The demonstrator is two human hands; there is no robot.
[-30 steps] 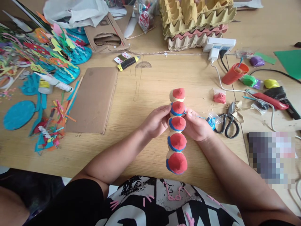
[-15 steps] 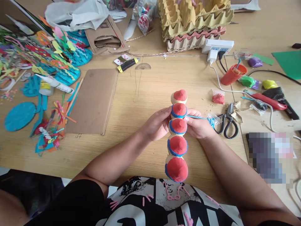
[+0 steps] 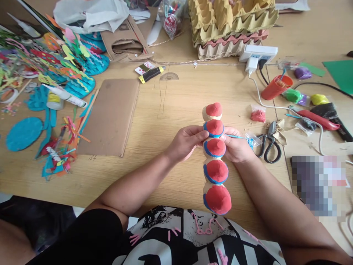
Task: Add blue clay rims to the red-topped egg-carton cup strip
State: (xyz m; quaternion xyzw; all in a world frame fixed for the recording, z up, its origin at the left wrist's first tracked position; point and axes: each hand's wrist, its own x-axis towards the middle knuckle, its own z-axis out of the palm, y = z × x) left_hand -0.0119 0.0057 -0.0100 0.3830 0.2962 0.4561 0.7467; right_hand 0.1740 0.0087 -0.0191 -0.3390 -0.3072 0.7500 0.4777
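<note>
Forearms [image 3: 140,179] angled inward | left fingers [image 3: 202,137], right fingers [image 3: 231,130] gripping red-topped strip [image 3: 217,170]

table [image 3: 154,106]: light wood grain | seam [image 3: 276,115]: dark line down the table's right side | light: soft

on the wooden table [image 3: 182,94] a flat piece of brown cardboard [image 3: 110,117] lies left of centre, with a blue oval [image 3: 24,134], a white glue tube [image 3: 67,97] and colourful scraps [image 3: 72,129] further left. a yellow-and-black cutter [image 3: 151,75] lies near a small protractor [image 3: 169,76]. at the back, stacked egg trays [image 3: 234,27] stand just beside a white power strip [image 3: 264,51]. to the right are black-handled scissors [image 3: 271,129], a red-orange cup [image 3: 275,88] holding thin sticks, and a green sheet [image 3: 340,75].
</note>
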